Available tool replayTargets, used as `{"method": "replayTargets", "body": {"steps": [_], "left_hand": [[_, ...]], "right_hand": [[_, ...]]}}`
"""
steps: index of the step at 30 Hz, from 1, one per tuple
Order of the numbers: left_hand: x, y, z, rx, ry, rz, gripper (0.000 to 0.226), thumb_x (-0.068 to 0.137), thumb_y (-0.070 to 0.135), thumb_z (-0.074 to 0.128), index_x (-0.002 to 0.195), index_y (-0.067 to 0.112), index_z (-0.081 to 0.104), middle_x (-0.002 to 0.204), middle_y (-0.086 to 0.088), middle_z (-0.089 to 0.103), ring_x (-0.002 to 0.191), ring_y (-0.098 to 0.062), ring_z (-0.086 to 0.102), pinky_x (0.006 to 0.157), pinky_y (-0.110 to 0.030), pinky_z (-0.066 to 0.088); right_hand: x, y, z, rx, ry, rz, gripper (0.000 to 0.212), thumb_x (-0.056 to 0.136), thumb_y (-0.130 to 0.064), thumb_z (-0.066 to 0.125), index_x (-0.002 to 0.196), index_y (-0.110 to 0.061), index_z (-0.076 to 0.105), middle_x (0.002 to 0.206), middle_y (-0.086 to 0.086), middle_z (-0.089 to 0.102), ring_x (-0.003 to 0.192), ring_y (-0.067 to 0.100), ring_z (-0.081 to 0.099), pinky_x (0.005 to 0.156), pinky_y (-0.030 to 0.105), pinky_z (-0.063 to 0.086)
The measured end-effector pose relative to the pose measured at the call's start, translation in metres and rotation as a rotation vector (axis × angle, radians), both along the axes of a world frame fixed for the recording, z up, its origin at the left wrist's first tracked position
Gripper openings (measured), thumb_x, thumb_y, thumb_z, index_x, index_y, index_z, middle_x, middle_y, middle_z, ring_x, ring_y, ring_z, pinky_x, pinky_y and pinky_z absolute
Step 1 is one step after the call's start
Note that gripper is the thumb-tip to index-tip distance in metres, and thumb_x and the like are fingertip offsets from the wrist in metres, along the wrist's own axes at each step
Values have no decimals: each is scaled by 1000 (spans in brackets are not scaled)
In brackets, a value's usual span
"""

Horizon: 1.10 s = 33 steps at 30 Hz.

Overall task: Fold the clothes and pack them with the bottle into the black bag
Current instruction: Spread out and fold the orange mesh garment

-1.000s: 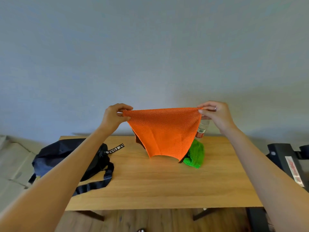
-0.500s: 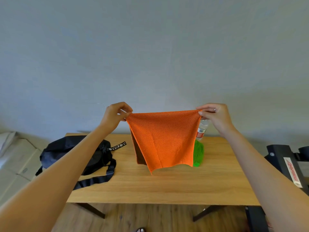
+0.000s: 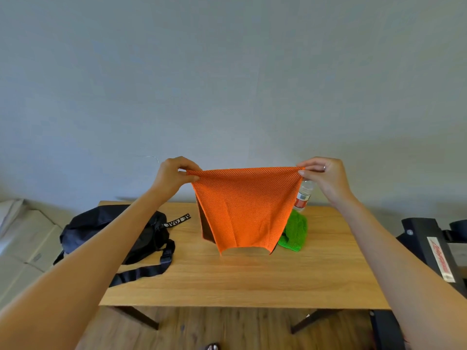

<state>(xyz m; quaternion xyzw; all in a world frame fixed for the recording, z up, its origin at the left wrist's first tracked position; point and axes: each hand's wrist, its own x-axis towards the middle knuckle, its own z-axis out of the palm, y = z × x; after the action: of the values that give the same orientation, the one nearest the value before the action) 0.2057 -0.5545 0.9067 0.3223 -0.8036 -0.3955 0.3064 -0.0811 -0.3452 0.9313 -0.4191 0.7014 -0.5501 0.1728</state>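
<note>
1. Orange mesh cloth [image 3: 243, 210]: held up over the wooden table [image 3: 252, 279], stretched flat between both hands, lower edge hanging just above the tabletop
2. Left hand [image 3: 171, 176]: pinching the top left corner between thumb and curled fingers
3. Right hand [image 3: 324, 176]: pinching the top right corner in the same way; ring visible on one finger
4. Purpose of the hold, as judged: top edge pulled taut so the cloth hangs straight and even, ready for a clean fold; folding step in progress
5. Green cloth [image 3: 294, 234]: bunched on the table behind the orange one, not yet folded
6. Bottle [image 3: 303, 197]: upright at the far side, partly hidden by the right hand and orange cloth
7. Black bag [image 3: 106, 226]: lying on the left end of the table, strap trailing toward the front edge; nothing seen packed in it, interior not visible
</note>
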Motion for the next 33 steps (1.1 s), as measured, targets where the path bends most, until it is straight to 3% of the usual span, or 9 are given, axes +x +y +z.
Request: {"method": "replayTargets", "body": {"steps": [4, 11, 17, 21, 23, 27, 29, 33], "left_hand": [[-1, 0, 2, -88, 9, 0, 21, 77, -4, 69, 87, 15, 70, 85, 7, 64, 80, 3, 60, 76, -9, 48], [0, -3, 12, -225, -62, -37, 14, 89, 5, 60, 97, 9, 71, 82, 8, 62, 71, 8, 55, 65, -9, 44], [2, 0, 23, -118, -109, -27, 21, 96, 8, 50, 82, 15, 65, 53, -8, 56, 45, -7, 51, 56, -11, 44], [7, 2, 25, -48, -142, -77, 23, 98, 7, 44, 83, 9, 62, 55, -12, 61, 51, -19, 61, 57, -21, 53], [9, 4, 26, 5, -118, -105, 21, 98, 5, 44, 86, 2, 61, 64, -17, 63, 55, -16, 64, 56, -22, 54], [14, 9, 28, 12, -98, -123, 8, 90, 8, 59, 85, 11, 63, 69, -8, 66, 60, -6, 64, 63, -14, 52], [17, 10, 27, -53, -140, -111, 14, 79, 10, 73, 83, 19, 63, 68, 2, 66, 59, -2, 63, 65, -12, 51], [22, 17, 25, -87, -124, -49, 18, 75, 7, 76, 75, 14, 59, 67, 1, 64, 55, -2, 58, 54, -12, 46]], "right_hand": [[-1, 1, 0, -9, 4, -22, 15, 78, 5, 68, 90, -4, 71, 82, 7, 71, 71, 11, 68, 67, 20, 55], [-2, 3, 1, 5, 41, -14, 15, 78, 2, 70, 80, -13, 70, 81, 7, 72, 75, 21, 68, 71, 28, 56], [1, 6, 6, 29, 99, 9, 17, 76, 2, 72, 74, -14, 67, 76, 2, 69, 70, 10, 64, 73, 26, 52], [4, 6, 6, 35, 143, 16, 18, 73, 2, 74, 70, -12, 64, 85, 5, 65, 79, 12, 60, 75, 26, 49], [4, 6, 7, 43, 89, 39, 15, 75, 4, 72, 72, -7, 62, 94, 5, 68, 87, 9, 64, 80, 22, 51], [7, 8, 9, 65, 74, 86, 18, 78, 5, 69, 72, -8, 59, 75, 7, 68, 67, 4, 65, 72, 18, 51], [9, 10, 10, 64, 82, 91, 18, 78, 5, 69, 72, -9, 60, 73, 7, 68, 66, 5, 65, 70, 17, 52], [15, 15, 13, 74, 71, 109, 18, 76, 6, 70, 80, -11, 66, 78, 6, 70, 68, 5, 66, 70, 14, 52]]}}
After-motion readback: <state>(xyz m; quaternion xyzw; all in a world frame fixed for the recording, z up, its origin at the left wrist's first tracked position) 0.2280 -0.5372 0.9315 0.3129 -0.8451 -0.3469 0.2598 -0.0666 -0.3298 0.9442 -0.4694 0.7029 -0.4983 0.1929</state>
